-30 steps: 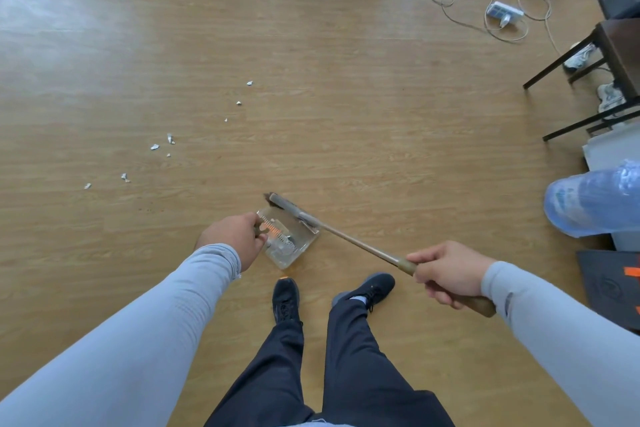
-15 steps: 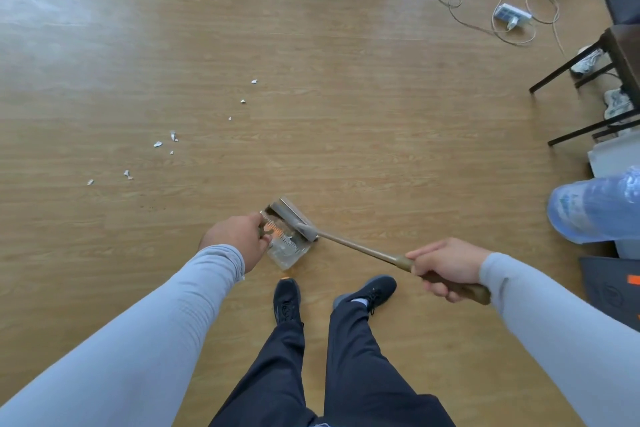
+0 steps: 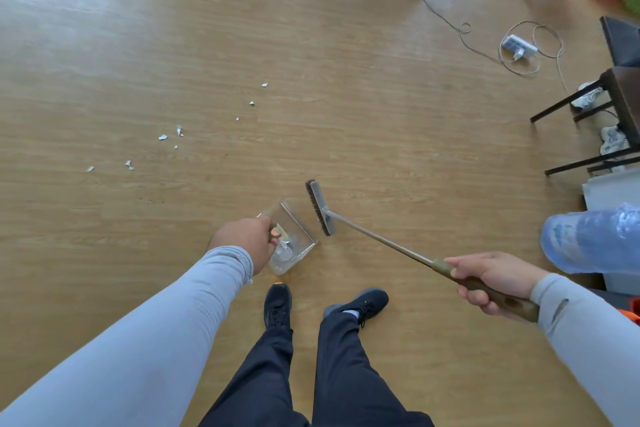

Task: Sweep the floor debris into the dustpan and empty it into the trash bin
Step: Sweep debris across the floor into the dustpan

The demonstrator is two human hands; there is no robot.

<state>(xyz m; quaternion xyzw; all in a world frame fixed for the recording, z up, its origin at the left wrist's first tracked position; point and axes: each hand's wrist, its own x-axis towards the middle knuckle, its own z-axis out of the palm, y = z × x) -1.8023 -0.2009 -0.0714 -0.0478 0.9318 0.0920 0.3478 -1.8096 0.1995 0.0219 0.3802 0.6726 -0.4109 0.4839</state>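
A clear plastic dustpan (image 3: 294, 236) rests on the wooden floor just ahead of my feet, with some debris inside it. My left hand (image 3: 246, 243) grips its handle at the near left side. My right hand (image 3: 491, 282) grips the brown handle of a long broom, whose brush head (image 3: 320, 208) hovers just right of the dustpan, apart from it. Several small white scraps of debris (image 3: 169, 137) lie scattered on the floor to the upper left, stretching up toward a scrap (image 3: 265, 84).
A blue-lined trash bin (image 3: 588, 239) stands at the right edge. Dark chair and table legs (image 3: 571, 104) rise at the far right. A white power strip with cables (image 3: 517, 47) lies on the floor at the upper right. My shoes (image 3: 277, 305) stand behind the dustpan.
The broom head has lifted off the dustpan and swung out to its right. The dustpan and my left hand stayed in place.
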